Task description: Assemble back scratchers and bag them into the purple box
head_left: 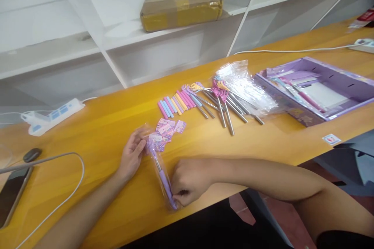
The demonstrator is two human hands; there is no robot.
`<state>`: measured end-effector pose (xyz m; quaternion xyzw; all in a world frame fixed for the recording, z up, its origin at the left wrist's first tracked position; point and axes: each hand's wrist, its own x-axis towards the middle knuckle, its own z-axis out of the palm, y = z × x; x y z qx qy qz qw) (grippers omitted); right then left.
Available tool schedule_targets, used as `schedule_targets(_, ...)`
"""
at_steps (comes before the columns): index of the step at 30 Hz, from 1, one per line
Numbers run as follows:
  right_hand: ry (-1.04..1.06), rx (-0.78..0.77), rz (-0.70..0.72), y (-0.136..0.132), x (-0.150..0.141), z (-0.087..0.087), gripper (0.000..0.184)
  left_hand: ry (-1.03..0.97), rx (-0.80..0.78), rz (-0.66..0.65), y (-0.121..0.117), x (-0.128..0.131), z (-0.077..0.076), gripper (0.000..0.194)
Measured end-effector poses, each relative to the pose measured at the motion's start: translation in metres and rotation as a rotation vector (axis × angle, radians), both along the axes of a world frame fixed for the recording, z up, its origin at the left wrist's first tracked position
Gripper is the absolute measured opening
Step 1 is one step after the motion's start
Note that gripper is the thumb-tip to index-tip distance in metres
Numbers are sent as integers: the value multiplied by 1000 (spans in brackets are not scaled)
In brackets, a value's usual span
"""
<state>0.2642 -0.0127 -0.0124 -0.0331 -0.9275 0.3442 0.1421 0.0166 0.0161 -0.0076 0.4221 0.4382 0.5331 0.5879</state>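
A purple back scratcher [164, 179] with a metal rod lies inside a clear plastic bag [157, 151]. My left hand [132, 155] grips the bag's upper edge beside the claw-shaped head. At the handle end, the fingers of my right hand [189, 183] are pinched on the bag's lower side. Small printed cards [168, 129] lie in a loose pile just beyond the head. Behind them is a row of pink, blue and yellow handle sleeves [177, 104]. Several metal-rod scratcher heads [223, 97] in pink, purple and yellow are heaped to the right.
A stack of clear bags [245, 89] lies beside a purple open box [324, 114] holding wrapped scratchers. On the left are a power strip [55, 116], a phone [13, 194] and a white cable [83, 167]. A taped carton [182, 9] sits on the white shelf [122, 39].
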Motion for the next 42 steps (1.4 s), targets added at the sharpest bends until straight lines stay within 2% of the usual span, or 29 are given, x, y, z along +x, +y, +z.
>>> schedule_targets(3, 11, 42, 3, -3, -1, -1, 30, 37, 2, 12, -1, -1, -3, 35)
schedule_targets(6, 26, 93, 2, -1, 0, -1, 42, 22, -15, 53, 1, -1, -6, 34)
schedule_targets(9, 10, 201, -49, 11, 4, 1, 53, 31, -28, 48, 1, -1, -9, 37)
schedule_targets(11, -2, 289, -128, 24, 8, 3, 53, 46, -33, 21, 0, -2, -10, 38)
schedule_targets(15, -52, 383, -439, 52, 19, 9, 44, 25, -40, -56, -3, -4, -10, 36)
schedule_targets(19, -205, 280, -919, 70, 30, 19, 26, 81, -28, -111, -6, -6, -7, 36)
schedule_targets(21, -302, 245, -1090, 74, 34, 23, 37, 136, -31, -134, -8, -7, -6, 38)
schedule_targets(22, -351, 241, -1131, 74, 36, 23, 46, 156, -28, -141, -9, -6, -6, 40)
schedule_targets(24, -426, 243, -1143, 74, 37, 22, 57, 180, -21, -135, -10, -6, -5, 44)
schedule_targets(25, -445, 238, -1131, 74, 37, 21, 58, 183, -23, -129, -10, -5, -5, 45)
schedule_targets(30, -404, 141, -1108, 71, 34, 11, 41, 184, -13, -179, -10, -4, -2, 49)
schedule_targets(33, -380, 134, -1127, 71, 34, 10, 52, 192, 44, -238, -10, -3, 0, 51)
schedule_targets(36, -394, 114, -1118, 74, 36, 12, 60, 121, 34, -279, -10, -4, 0, 49)
schedule_targets(42, -357, -38, -1024, 76, 45, 16, 46, 69, 0, -273, -9, -5, -3, 49)
